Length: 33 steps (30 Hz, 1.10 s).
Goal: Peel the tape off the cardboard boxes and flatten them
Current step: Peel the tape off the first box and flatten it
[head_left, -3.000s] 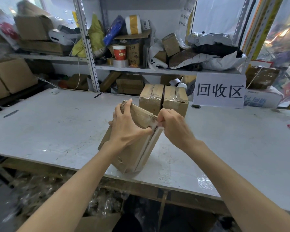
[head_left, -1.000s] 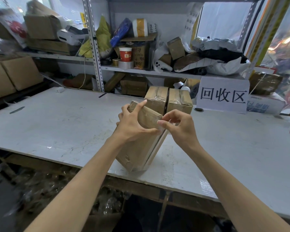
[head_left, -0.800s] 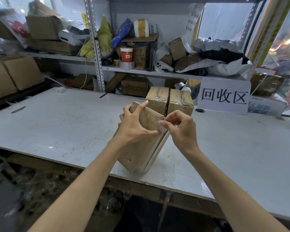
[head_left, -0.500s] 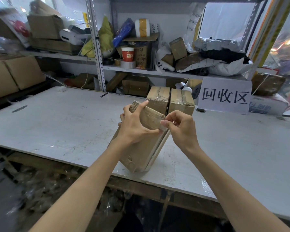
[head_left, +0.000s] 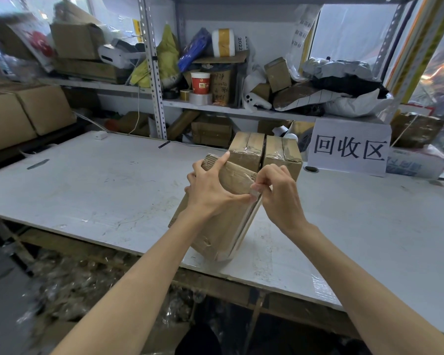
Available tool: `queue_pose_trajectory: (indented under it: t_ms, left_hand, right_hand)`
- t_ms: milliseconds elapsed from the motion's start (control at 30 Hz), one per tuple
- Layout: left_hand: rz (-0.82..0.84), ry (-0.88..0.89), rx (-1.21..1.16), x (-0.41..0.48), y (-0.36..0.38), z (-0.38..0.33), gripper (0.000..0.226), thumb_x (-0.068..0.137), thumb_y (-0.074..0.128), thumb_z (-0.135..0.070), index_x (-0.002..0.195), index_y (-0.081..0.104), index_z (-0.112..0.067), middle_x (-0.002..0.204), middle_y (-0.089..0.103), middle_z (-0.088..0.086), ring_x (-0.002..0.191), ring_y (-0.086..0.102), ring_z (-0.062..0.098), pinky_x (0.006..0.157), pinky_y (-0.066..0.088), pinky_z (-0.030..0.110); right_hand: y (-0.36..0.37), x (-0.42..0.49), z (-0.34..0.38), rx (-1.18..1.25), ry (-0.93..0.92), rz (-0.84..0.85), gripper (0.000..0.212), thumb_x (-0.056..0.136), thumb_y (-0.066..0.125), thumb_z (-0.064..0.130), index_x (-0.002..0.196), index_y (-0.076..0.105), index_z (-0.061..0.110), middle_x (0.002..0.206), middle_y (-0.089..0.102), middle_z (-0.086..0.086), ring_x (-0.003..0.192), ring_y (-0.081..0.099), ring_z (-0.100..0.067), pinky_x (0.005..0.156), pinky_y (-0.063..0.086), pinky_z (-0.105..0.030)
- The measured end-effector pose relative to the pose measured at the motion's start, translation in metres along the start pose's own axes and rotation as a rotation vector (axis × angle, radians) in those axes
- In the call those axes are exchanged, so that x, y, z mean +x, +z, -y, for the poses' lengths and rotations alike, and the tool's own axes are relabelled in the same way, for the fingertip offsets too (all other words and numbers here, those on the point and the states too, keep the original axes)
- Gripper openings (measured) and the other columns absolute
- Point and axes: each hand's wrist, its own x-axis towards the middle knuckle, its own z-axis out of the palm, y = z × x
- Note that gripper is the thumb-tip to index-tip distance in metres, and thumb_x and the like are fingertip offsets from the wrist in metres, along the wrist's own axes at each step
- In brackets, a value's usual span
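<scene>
The cardboard box [head_left: 215, 231] stands on end near the table's [head_left: 87, 188] front edge. Its long axis is upright, the top leaning right toward two taped boxes [head_left: 264, 153] just behind. A white sign [head_left: 349, 147] beyond reads "回收区". The left grip [head_left: 210, 193] curls over the box's top end. The right grip [head_left: 280, 198] is closed, pinching a loose end of clear tape [head_left: 254, 192] at the top corner.

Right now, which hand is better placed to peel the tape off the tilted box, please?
The right hand: its fingers pinch the tape end, while the left hand steadies the box.
</scene>
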Motion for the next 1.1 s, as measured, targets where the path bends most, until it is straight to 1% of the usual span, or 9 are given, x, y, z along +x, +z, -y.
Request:
queue_pose_trajectory:
  t_ms: [100,167,300,433,533,633,767,967,1100]
  left_hand:
    - [0.012,-0.034,0.013,-0.001,-0.001,0.001,0.126,0.035,0.066,-0.089,0.147,0.021,-0.052,0.144,0.021,0.01,0.132,0.027,0.036,0.105,0.035,0.056]
    - [0.015,-0.04,0.021,-0.003,-0.002,0.001,0.128,0.032,0.06,-0.092,0.146,0.019,-0.053,0.142,0.022,0.009,0.13,0.028,0.036,0.103,0.035,0.056]
    - [0.036,-0.033,0.051,-0.004,-0.003,0.0,0.13,0.034,0.067,-0.089,0.147,0.015,-0.052,0.138,0.019,0.007,0.126,0.028,0.038,0.1,0.036,0.057]
    - [0.025,-0.007,0.122,-0.009,-0.004,-0.002,0.131,0.042,0.076,-0.08,0.15,0.01,-0.047,0.137,0.016,0.009,0.124,0.027,0.039,0.101,0.037,0.059]
    - [-0.022,0.009,0.134,-0.014,0.0,-0.008,0.128,0.043,0.078,-0.077,0.149,0.015,-0.043,0.138,0.017,0.01,0.122,0.028,0.037,0.1,0.038,0.058]
    - [-0.099,0.031,0.161,-0.016,0.005,-0.015,0.119,0.045,0.077,-0.077,0.145,0.026,-0.04,0.133,0.023,0.011,0.117,0.032,0.035,0.094,0.04,0.053]
    - [-0.146,0.011,0.205,-0.019,0.011,-0.021,0.117,0.045,0.076,-0.078,0.144,0.028,-0.037,0.134,0.023,0.012,0.116,0.032,0.035,0.092,0.038,0.051]
    - [-0.135,0.012,0.253,-0.018,0.013,-0.026,0.121,0.046,0.073,-0.081,0.148,0.024,-0.037,0.136,0.023,0.014,0.117,0.032,0.036,0.094,0.037,0.051]
    - [-0.107,-0.028,0.226,-0.014,0.013,-0.022,0.12,0.05,0.074,-0.08,0.15,0.022,-0.037,0.14,0.022,0.016,0.121,0.031,0.04,0.096,0.036,0.054]
  right_hand:
    - [0.004,-0.01,0.004,0.019,0.043,-0.171,0.019,0.079,0.076,0.009,0.09,0.061,0.007,0.087,0.056,-0.003,0.072,0.055,-0.013,0.064,0.049,-0.021]
    - [0.007,-0.011,0.008,0.028,0.029,-0.183,0.019,0.08,0.075,0.011,0.094,0.063,0.007,0.091,0.055,-0.002,0.07,0.055,-0.008,0.064,0.048,-0.015]
    - [0.008,-0.003,0.016,-0.062,0.055,-0.135,0.008,0.083,0.071,0.008,0.087,0.065,0.005,0.085,0.052,0.002,0.067,0.051,-0.01,0.063,0.043,-0.02]
    - [0.007,-0.002,0.018,-0.085,0.073,-0.099,0.005,0.083,0.07,0.006,0.086,0.068,0.002,0.085,0.061,-0.007,0.071,0.058,-0.019,0.068,0.052,-0.033]
    - [0.004,0.0,0.014,-0.079,0.167,-0.119,0.008,0.082,0.073,0.011,0.082,0.069,0.005,0.083,0.061,-0.005,0.071,0.057,-0.017,0.069,0.05,-0.033]
    - [0.004,0.001,0.011,-0.192,0.216,-0.15,0.012,0.083,0.073,0.02,0.081,0.068,0.008,0.086,0.063,-0.003,0.073,0.058,-0.018,0.062,0.043,-0.03]
    - [0.004,0.001,0.009,-0.355,0.176,-0.149,0.017,0.088,0.066,0.024,0.084,0.064,0.008,0.087,0.063,-0.005,0.076,0.057,-0.022,0.058,0.033,-0.027]
    - [-0.002,0.003,-0.001,-0.34,0.032,0.039,0.012,0.096,0.052,0.012,0.089,0.053,0.004,0.089,0.053,-0.011,0.076,0.044,-0.018,0.064,0.039,-0.029]
    - [-0.011,-0.004,-0.007,-0.308,-0.139,0.13,0.009,0.093,0.053,0.001,0.084,0.054,0.002,0.084,0.052,-0.012,0.073,0.042,-0.017,0.064,0.045,-0.034]
